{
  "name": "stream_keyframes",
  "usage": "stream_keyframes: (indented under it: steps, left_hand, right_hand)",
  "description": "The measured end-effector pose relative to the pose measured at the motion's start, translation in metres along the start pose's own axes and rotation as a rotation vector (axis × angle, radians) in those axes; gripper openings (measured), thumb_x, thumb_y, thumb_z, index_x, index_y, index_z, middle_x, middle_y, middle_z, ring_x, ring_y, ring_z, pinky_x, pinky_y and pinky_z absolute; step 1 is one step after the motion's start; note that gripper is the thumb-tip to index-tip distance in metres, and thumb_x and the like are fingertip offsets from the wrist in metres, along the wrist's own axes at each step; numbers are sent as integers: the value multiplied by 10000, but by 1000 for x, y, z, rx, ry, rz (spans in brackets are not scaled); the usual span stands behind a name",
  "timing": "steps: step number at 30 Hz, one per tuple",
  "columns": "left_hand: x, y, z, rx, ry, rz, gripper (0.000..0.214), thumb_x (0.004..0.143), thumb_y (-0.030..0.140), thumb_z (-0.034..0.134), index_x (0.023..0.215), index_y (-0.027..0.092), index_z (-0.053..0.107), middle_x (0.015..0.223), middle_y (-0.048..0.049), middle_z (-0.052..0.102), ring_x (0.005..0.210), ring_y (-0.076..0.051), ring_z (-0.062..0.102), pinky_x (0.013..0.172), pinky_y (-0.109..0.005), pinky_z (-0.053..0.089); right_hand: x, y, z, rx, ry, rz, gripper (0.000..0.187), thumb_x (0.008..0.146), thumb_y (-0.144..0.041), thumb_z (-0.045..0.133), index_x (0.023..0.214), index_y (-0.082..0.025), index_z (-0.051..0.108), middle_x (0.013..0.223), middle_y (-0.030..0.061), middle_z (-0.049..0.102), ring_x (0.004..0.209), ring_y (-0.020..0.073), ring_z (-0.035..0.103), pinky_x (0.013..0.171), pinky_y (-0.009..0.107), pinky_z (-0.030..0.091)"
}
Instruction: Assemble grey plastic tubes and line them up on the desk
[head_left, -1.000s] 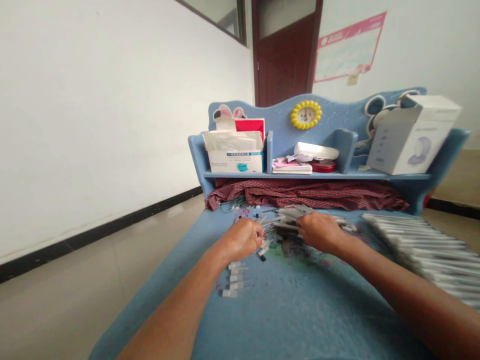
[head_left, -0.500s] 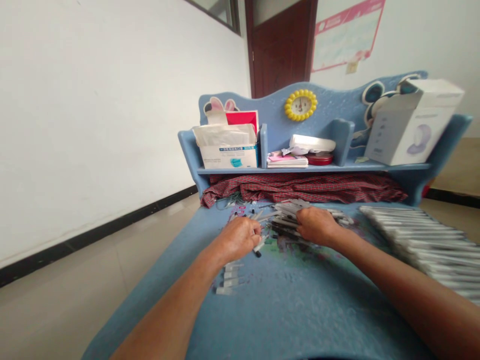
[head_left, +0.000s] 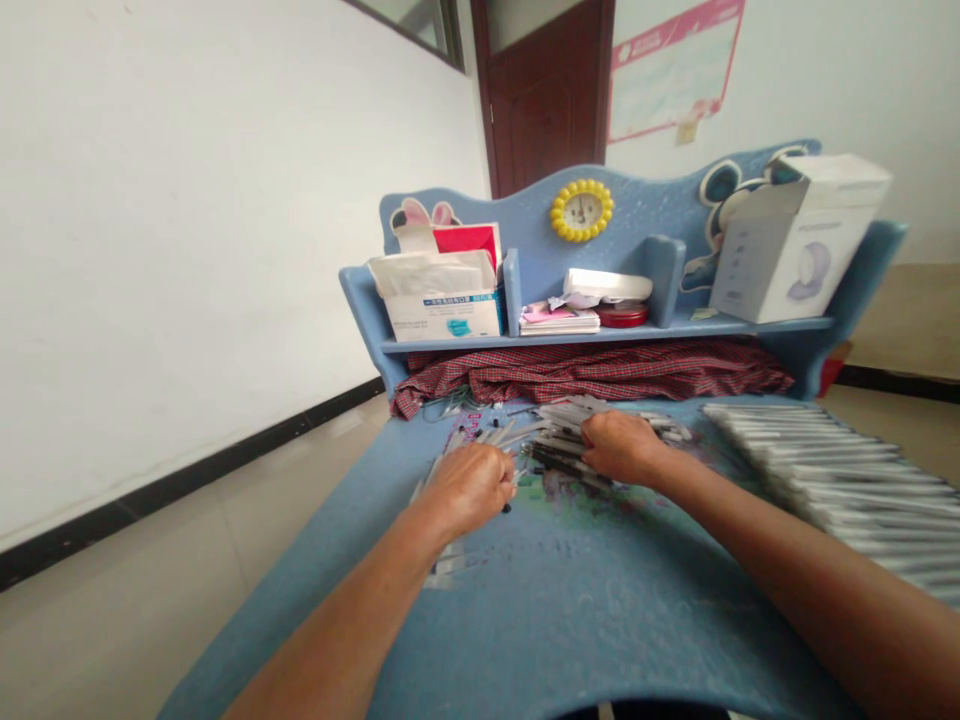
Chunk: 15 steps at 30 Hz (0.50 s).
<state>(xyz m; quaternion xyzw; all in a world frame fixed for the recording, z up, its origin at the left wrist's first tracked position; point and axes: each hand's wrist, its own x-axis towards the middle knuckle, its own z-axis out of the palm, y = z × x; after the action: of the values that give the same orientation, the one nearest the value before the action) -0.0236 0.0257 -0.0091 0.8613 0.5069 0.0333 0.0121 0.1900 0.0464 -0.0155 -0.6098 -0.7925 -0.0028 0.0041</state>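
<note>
My left hand (head_left: pixel 474 486) is closed low over the blue table, its fingers curled together. What they hold, if anything, is hidden, though a small black end (head_left: pixel 506 508) shows just below them. My right hand (head_left: pixel 619 447) reaches into a loose pile of pens (head_left: pixel 561 432), clear and white barrels with dark ones among them. Its fingers are bent down and pressed together on the pile, and their tips cannot be seen. More slim clear pieces with black ends (head_left: pixel 495 432) lie behind my left hand. Nearer me, small clear pieces (head_left: pixel 450 565) lie partly behind my left forearm.
A thick stack of white pens (head_left: pixel 832 470) lies on the right of the table (head_left: pixel 555 610). Behind the pile is a bunched red checked cloth (head_left: pixel 585 372) under a shelf. The shelf holds a mask box (head_left: pixel 450 312), papers (head_left: pixel 559 320), a red tin (head_left: pixel 622 316) and a white carton (head_left: pixel 795 245).
The view has shifted slightly, so the shelf appears further left. My left hand has moved a little toward me and left, covering more of the clear pieces. My right hand stays at the pile.
</note>
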Motion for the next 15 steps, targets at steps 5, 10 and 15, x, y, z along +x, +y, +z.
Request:
stream_keyframes:
  steps: [5, 10, 15]
  left_hand:
    - [-2, 8, -5, 103, -35, 0, 166, 717, 217, 522, 618, 189, 653, 674, -54, 659, 667, -200, 598, 558, -259, 339]
    - [-4, 12, -8, 125, -60, 5, 183, 728, 201, 498, 631, 182, 652, 703, -62, 661, 677, -201, 599, 575, -264, 358]
    - [-2, 6, -6, 55, -2, 63, 194, 768, 216, 471, 680, 183, 640, 720, -43, 638, 702, -178, 582, 603, -247, 358]
  right_hand:
    - [-1, 2, -1, 25, 1, -17, 239, 750, -248, 488, 874, -184, 682, 915, 134, 688, 859, 267, 639, 703, 356, 475]
    - [-4, 3, -6, 52, 10, -27, 261, 742, -226, 477, 880, -176, 692, 913, 137, 687, 858, 267, 634, 710, 348, 464]
    - [-6, 7, -12, 101, 39, -84, 263, 741, -274, 483, 868, -241, 711, 869, 71, 698, 817, 223, 630, 659, 279, 431]
